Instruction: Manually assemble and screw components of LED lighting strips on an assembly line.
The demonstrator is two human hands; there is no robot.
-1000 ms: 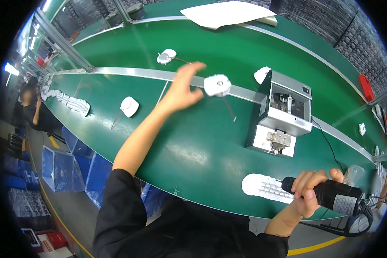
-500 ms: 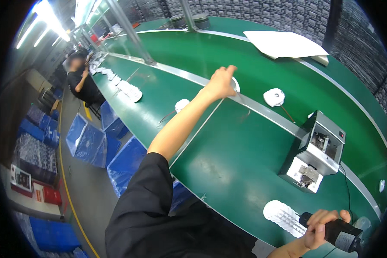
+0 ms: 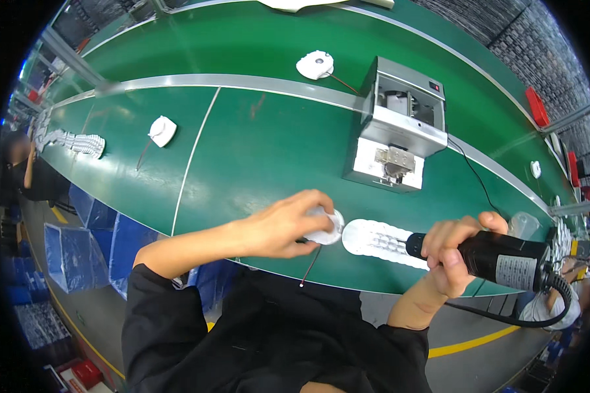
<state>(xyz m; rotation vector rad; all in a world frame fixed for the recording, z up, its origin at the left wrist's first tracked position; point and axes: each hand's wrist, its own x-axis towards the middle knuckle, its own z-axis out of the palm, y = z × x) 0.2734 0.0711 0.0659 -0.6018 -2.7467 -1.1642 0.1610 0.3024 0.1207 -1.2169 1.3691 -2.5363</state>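
Note:
My left hand [image 3: 285, 226] is closed on a round white part [image 3: 331, 229] at the near side of the bench, and a thin dark wire [image 3: 311, 265] trails from the part toward the bench edge. Its fingers wrap the part's left side and hide some of it. In my right hand [image 3: 452, 245] is a black electric screwdriver [image 3: 505, 259], lying nearly level with its tip to the left. Beneath that tip lies an overlapping row of white round parts [image 3: 370, 239]. The part in my left hand is just left of this row.
A metal-cased machine [image 3: 400, 124] stands beyond the row, its cord running right. Another wired white part [image 3: 162, 131] lies left; one more [image 3: 316, 65] is past the metal rail [image 3: 242, 82]. Blue bins [image 3: 78, 255] stand below the left edge. A person [image 3: 29, 164] sits far left.
My left hand has come back from the far rail to the near bench with the round white part in it. My right hand keeps the screwdriver. The view has swung right.

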